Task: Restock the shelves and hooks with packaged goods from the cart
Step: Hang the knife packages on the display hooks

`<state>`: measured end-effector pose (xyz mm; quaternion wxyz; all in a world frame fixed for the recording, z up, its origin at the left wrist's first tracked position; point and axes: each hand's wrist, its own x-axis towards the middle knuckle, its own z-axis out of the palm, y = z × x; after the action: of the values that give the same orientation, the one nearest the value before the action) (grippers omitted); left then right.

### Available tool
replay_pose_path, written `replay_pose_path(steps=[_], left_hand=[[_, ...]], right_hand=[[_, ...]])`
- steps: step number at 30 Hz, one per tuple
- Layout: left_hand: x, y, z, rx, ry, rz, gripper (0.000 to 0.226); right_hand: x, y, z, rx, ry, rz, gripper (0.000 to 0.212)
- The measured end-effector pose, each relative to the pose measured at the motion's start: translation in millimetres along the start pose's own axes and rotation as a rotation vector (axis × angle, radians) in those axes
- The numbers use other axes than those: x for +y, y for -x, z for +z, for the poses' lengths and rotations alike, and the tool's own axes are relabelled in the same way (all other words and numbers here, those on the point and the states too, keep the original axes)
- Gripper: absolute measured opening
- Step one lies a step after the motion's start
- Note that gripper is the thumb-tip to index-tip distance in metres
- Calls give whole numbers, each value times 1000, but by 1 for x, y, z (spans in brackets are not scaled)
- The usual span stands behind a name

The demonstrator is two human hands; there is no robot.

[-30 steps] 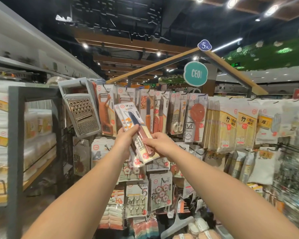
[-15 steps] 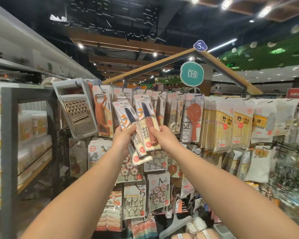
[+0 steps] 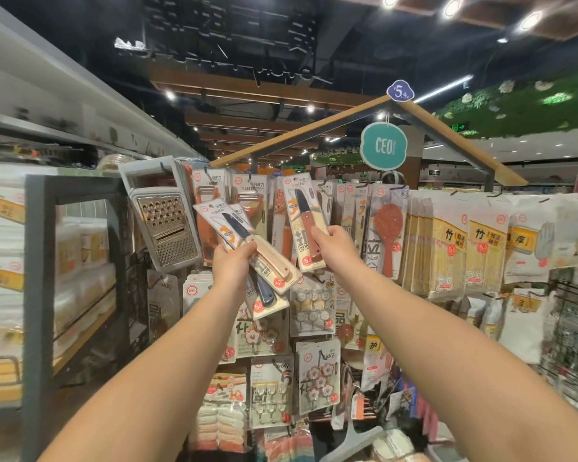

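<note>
The right hand [image 3: 334, 251] gripped a knife pack [image 3: 306, 225] by the grater [image 3: 166, 221] — left hand [image 3: 232, 268] clutched spares [image 3: 257, 261]; its hole should meet the hook squarely.

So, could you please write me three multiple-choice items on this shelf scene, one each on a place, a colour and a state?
1. Where does the metal grater hang?
A. At the left end of the top row
B. Under the round sign
C. On the bottom row

2. What colour is the handle of the knife pack in the right hand?
A. Blue
B. Reddish brown
C. Green

3. What is the left hand doing?
A. Hanging open
B. Pressing the grater
C. Gripping several knife packs

Answers: 1 A, it hangs leftmost, beside the peelers. 2 B, the handle shows reddish brown. 3 C, its fingers curl round a fanned bunch.
</note>
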<state>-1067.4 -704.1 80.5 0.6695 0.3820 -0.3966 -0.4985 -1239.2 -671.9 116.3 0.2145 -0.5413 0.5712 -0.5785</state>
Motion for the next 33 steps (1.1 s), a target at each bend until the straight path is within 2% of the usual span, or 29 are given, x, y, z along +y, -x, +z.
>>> replay_pose_path(steps=[11, 18, 20, 21, 23, 25, 28, 30, 33], left_hand=[[5, 6, -6, -37, -21, 24, 38], [12, 10, -11, -98, -72, 55, 34], [13, 11, -12, -101, -49, 51, 35], [13, 12, -12, -104, -43, 53, 35], [13, 15, -9, -115, -34, 55, 34], [12, 16, -5, -119, -34, 61, 33], [12, 22, 6, -145, -10, 70, 30], [12, 27, 12, -185, 11, 62, 34], [11, 27, 15, -190, 11, 53, 21]], right_hand=[[-4, -20, 0, -52, 51, 65, 27], [4, -17, -1, -33, 211, 31, 52], [1, -4, -2, -101, 253, -7, 61], [1, 0, -1, -189, 261, -19, 62], [1, 9, 2, -429, 298, -5, 59], [1, 15, 6, -581, 300, 18, 48], [0, 20, 11, -597, 236, 46, 34], [1, 20, 11, -557, 230, 56, 34], [4, 18, 8, -471, 209, 64, 33]])
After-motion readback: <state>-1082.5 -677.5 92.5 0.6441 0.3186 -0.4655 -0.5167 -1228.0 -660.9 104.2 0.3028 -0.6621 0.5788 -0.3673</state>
